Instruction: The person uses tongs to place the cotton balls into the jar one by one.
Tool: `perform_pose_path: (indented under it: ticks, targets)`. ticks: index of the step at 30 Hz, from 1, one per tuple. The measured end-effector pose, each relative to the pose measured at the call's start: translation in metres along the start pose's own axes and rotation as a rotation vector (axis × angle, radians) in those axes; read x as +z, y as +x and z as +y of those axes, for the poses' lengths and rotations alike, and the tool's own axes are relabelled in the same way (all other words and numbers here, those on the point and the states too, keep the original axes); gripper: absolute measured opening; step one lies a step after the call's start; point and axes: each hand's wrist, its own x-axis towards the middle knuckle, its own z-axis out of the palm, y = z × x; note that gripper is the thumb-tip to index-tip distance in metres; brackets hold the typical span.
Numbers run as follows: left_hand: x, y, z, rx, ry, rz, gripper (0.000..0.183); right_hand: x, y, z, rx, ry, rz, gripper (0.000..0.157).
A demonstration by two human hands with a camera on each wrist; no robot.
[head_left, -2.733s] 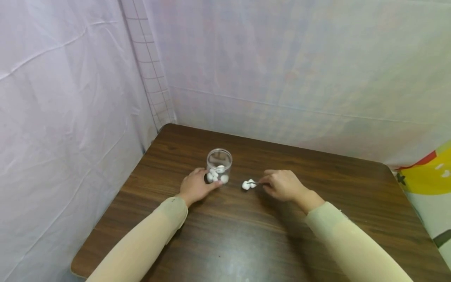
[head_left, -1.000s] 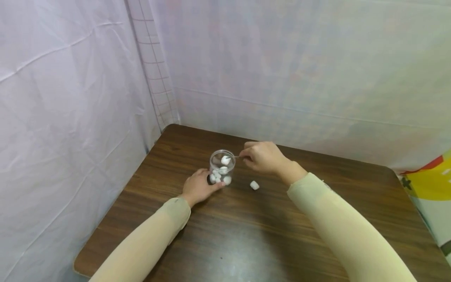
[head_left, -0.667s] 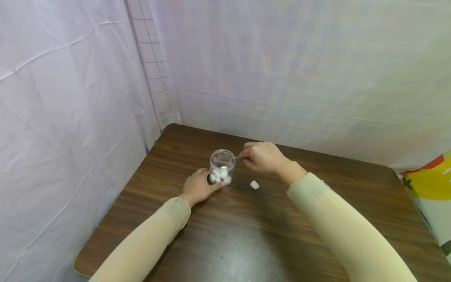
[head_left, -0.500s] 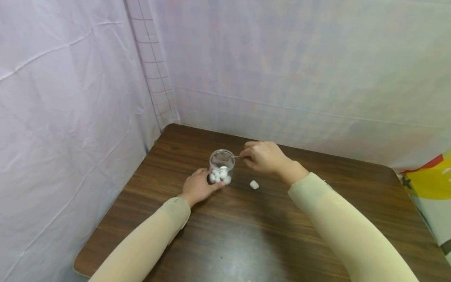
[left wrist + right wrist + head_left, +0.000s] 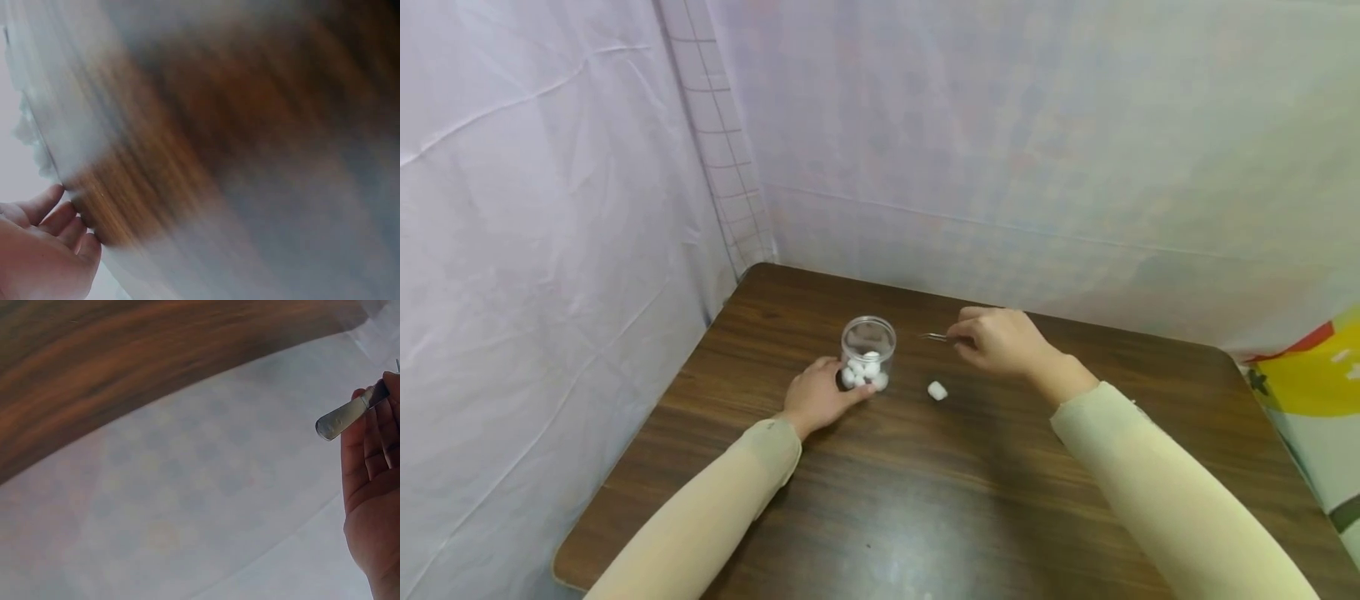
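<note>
Several white cotton balls [image 5: 865, 369] lie in the bottom of a clear, lidless jar [image 5: 868, 337], which stands upright on the table. My left hand [image 5: 822, 398] holds the jar low down, its thumb across the front and its fingers along the left side. To the right of the jar, one more cotton ball [image 5: 937, 391] sits on the tabletop. Above and behind that ball, my right hand [image 5: 1000, 340] pinches metal tweezers [image 5: 936, 337], whose tips point left toward the jar with nothing between them. In the right wrist view the tweezers' flat rear end [image 5: 340, 420] sticks out past the fingers.
The dark wood table [image 5: 895, 500] has rounded corners. White cloth [image 5: 1000, 150] hangs behind it and along its left side. A yellow and red printed item [image 5: 1311, 375] is beyond the right edge.
The tweezers carried a cotton ball from the table into the jar and let it go there. Since then my right hand has drawn back to the right, while my left hand stays at the jar.
</note>
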Motion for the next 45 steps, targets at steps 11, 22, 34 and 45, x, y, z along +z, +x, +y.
perform_pose_path:
  ticks: [11, 22, 34, 45]
  targets:
    - [-0.002, -0.001, -0.001, 0.005, 0.001, -0.004, 0.081, 0.040, -0.042, 0.014, 0.045, 0.019, -0.076, 0.018]
    - [0.000, -0.001, -0.002, 0.004, -0.002, -0.003, 0.081, 0.064, -0.058, 0.012, 0.056, 0.041, -0.112, 0.019]
    - [0.003, 0.002, -0.005, -0.004, 0.009, 0.001, 0.084, 0.072, -0.061, 0.011, 0.051, 0.025, -0.108, 0.019]
    - [0.002, 0.002, -0.004, -0.001, 0.010, 0.004, 0.083, 0.077, -0.061, 0.008, 0.060, 0.039, -0.118, 0.018]
